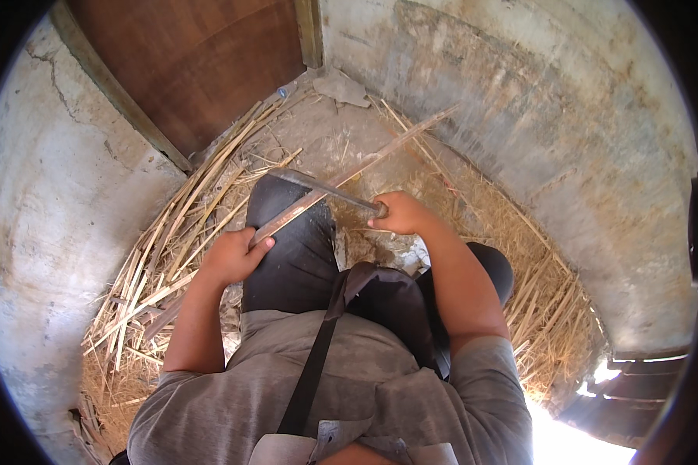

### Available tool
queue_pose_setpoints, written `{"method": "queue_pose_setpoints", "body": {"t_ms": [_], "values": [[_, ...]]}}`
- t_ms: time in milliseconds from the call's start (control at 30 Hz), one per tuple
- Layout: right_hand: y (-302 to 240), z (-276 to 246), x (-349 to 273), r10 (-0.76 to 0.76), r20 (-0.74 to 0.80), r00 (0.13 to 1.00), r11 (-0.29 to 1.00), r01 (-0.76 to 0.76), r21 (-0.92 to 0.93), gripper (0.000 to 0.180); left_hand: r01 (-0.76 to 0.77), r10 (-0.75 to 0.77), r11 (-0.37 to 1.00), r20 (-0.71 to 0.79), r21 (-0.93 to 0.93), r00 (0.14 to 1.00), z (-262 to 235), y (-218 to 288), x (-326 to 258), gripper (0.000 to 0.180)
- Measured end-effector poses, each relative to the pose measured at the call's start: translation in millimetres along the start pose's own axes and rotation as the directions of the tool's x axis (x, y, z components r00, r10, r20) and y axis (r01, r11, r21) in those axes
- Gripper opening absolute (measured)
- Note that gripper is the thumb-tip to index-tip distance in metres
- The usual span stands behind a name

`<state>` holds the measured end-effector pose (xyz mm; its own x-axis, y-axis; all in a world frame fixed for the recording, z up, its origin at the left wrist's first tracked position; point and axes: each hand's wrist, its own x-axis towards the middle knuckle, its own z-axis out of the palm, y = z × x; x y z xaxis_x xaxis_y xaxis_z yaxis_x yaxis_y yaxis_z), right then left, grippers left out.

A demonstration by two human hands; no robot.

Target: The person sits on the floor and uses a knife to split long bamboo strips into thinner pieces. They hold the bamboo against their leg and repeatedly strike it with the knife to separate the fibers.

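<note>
The left hand [236,254] grips the strip [380,155] over the left knee [275,200], the right hand [402,213] grips the knife [347,197] crossing it, so shallow strokes angled clear of that knee should serve best.

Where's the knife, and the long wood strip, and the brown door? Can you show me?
Knife [347,198]: head view, on its blade, toward the handle.
Long wood strip [372,160]: head view, on its middle stretch.
Brown door [190,66]: head view, on its flat panel.
</note>
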<state>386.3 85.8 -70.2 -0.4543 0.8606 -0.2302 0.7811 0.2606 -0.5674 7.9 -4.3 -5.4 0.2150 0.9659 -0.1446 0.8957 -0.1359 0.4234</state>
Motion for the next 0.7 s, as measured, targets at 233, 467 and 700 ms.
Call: {"method": "queue_pose_setpoints", "body": {"t_ms": [233, 467, 700], "values": [[33, -9, -6, 0.268, -0.218, 0.938, 0.962, -0.249, 0.111, 0.067, -0.002, 0.002, 1.000, -0.002, 0.022, 1.000, -1, 2, 1, 0.055], [16, -10, -10, 0.199, -0.187, 0.962, 0.979, -0.186, 0.081, 0.070, -0.013, 0.013, 1.000, -0.021, 0.020, 1.000, 3, -3, 2, 0.054], [8, 4, 0, 0.070, -0.086, 0.994, 0.997, -0.067, 0.034, 0.065, 0.014, -0.014, 1.000, -0.013, 0.011, 1.000, 3, -2, 1, 0.054]]}}
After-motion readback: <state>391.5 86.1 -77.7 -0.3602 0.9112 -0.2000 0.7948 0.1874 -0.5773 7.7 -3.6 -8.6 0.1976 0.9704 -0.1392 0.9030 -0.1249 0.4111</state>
